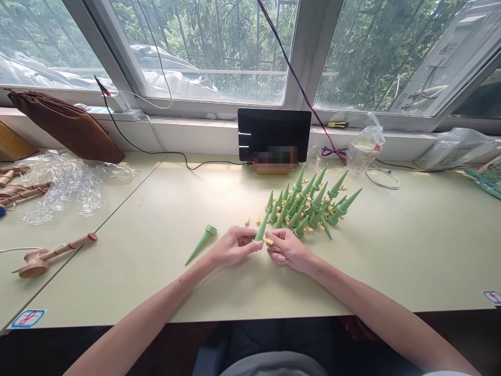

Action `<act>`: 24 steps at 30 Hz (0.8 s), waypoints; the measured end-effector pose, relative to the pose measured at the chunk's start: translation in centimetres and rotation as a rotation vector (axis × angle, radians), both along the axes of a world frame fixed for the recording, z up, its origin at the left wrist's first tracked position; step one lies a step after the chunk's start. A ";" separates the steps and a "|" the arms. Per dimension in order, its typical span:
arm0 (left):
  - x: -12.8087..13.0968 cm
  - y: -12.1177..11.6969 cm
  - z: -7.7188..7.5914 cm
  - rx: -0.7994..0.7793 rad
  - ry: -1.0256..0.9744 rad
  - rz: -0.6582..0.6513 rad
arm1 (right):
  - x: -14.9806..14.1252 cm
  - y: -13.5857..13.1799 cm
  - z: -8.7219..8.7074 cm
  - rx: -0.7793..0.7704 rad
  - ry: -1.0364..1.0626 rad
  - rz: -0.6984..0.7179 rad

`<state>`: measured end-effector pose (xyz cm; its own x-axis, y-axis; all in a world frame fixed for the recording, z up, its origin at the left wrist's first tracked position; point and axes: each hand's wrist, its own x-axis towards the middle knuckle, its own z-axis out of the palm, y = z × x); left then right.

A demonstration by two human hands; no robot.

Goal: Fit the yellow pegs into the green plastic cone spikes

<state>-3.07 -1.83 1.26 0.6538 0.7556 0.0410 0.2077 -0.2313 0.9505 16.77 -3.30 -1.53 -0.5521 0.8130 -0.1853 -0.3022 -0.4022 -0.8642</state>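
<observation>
My left hand point(236, 245) is closed around the base of a green plant watering spike point(261, 227), its point tilted up. Close beside it, my right hand point(287, 247) pinches a small yellow valve piece point(268, 241) at the spike's base; whether the two parts touch, I cannot tell. Just beyond my hands stands a cluster of green spikes point(313, 201), many with yellow pieces at their bases. Left of my left hand lies a single green spike point(201, 244) on its side. Between that spike and the cluster sits a loose yellow piece point(247, 221).
A black tablet point(274, 136) leans at the back by the window. To the left are a wooden kendama point(55, 256), crumpled clear plastic point(78, 183) and a brown bag point(66, 125). At the back right are a bagged cup point(366, 149) and a white cable point(383, 178).
</observation>
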 end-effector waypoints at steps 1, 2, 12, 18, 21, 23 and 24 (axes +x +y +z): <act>0.0 0.0 0.1 -0.042 -0.004 -0.007 | 0.0 0.0 0.0 0.025 -0.013 -0.005; -0.1 0.0 0.2 -0.089 -0.005 -0.014 | 0.0 0.0 -0.1 0.056 -0.030 -0.013; -0.7 0.3 0.2 -0.339 0.068 -0.048 | 0.4 -0.1 -0.4 0.360 -0.284 0.015; -0.6 0.3 0.3 -0.366 0.081 -0.047 | 0.5 0.0 -0.2 0.426 -0.372 0.014; -0.4 0.2 0.5 -0.337 0.050 -0.025 | 0.4 0.2 -0.2 0.372 -0.317 -0.019; -0.2 0.2 0.5 -0.300 0.018 -0.017 | 0.2 0.4 -0.1 0.320 -0.271 -0.061; -0.1 0.1 0.5 -0.283 0.000 -0.018 | 0.2 0.4 0.0 0.304 -0.253 -0.083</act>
